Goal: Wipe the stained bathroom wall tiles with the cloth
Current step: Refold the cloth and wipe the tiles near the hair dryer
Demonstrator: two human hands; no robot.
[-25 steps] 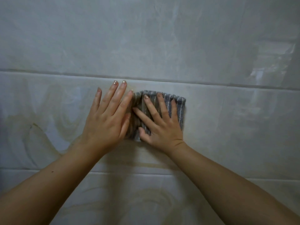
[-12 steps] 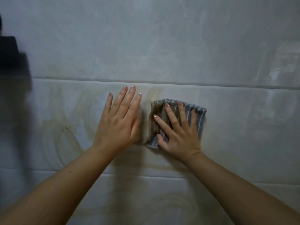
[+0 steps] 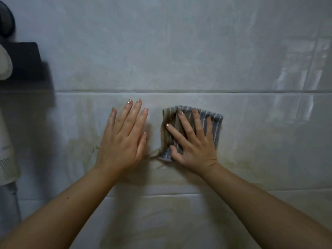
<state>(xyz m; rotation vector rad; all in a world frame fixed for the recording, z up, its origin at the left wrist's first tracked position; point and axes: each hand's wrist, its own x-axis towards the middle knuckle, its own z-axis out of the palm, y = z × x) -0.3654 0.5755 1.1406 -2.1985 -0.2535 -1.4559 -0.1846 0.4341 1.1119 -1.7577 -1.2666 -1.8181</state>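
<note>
At ten o'clock of the frame, a dark fixture (image 3: 27, 60) is seen blurred at the edge, with a pale object (image 3: 5, 66) against it that cannot be identified. The tiles (image 3: 170, 47) are grey and glossy, and a grout line (image 3: 197, 91) is drawn across them just above the hands. Brownish stains (image 3: 81, 150) are smeared at nine o'clock of the left hand (image 3: 124, 141). That hand is laid flat on the tile, fingers straight and together, pointed to twelve o'clock; nothing is grasped by it. At its three o'clock, near but apart, the cloth (image 3: 217, 126) is found: striped grey, folded, its left edge soiled brown. It is pressed to the wall by the right hand (image 3: 195, 148), whose fingers are spread straight over it, not clenched, the thumb laid near its lower edge. A bright reflection (image 3: 296, 78) is shown at two o'clock of the frame.
</note>
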